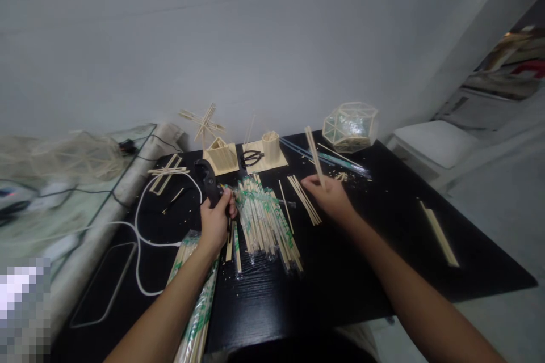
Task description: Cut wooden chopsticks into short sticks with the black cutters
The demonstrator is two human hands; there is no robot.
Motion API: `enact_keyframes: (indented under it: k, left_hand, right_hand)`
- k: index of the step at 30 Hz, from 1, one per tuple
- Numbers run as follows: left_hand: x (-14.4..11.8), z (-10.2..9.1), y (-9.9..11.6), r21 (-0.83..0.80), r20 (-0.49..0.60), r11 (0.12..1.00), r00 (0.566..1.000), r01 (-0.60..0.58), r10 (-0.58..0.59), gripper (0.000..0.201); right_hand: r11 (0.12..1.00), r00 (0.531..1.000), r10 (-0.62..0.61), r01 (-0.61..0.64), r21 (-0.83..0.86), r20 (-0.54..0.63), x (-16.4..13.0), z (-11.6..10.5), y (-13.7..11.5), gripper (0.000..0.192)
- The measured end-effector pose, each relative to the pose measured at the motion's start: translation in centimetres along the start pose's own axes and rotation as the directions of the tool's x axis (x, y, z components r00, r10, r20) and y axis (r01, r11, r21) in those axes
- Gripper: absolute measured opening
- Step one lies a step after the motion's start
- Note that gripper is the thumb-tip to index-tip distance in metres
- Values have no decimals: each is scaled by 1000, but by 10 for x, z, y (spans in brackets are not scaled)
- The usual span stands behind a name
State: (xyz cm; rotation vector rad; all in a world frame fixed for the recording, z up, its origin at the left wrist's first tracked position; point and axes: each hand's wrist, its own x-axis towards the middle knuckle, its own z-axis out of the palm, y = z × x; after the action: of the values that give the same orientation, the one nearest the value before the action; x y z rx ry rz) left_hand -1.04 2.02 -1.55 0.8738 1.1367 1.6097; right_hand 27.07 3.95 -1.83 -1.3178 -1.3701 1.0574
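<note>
Left hand [215, 220] is wrapped around a black tool [209, 180] at the left edge of the wrapped chopstick pile [264, 218], while the right hand [330, 199] pinches a bare chopstick [314, 153] upright, just right of the pile on the black table [383, 227].

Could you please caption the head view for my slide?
Left hand grips a black tool; right hand lifts a chopstick over the black table.

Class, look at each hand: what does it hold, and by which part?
The right hand pinches a wooden stick by its lower end, upright. The left hand grips a black tool at its near end; which part is unclear.
</note>
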Motion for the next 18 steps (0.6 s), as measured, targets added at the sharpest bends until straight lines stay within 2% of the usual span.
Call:
enact_keyframes:
  k: [2,5,10,13,15,18]
  left_hand:
    - [-2,1,0,-14,50,998,997,57,-56,35]
    - [-5,1,-1,-16,97,994,990,105,-103,34]
    - [-7,2,-3,16,122,993,985,121,-122,35]
    - [-7,2,-4,80,105,995,992,67,-75,39]
    - [-7,3,-5,124,104,991,993,40,-53,47]
    - [-7,2,-6,189,128,982,990,26,-51,49]
  right_hand:
    - [993,993,-31,44,-110,115,-8,9,-3,49]
    - [974,939,-14,90,-208,342,-17,21,-3,47]
    - [956,903,-7,133,-263,430,-18,27,-1,37]
    - [941,930,13,113,-320,368,-8,5,-7,36]
    - [915,974,35,59,-400,224,4,-23,-12,34]
    - [810,999,36,-40,-585,-18,24,-72,-16,23]
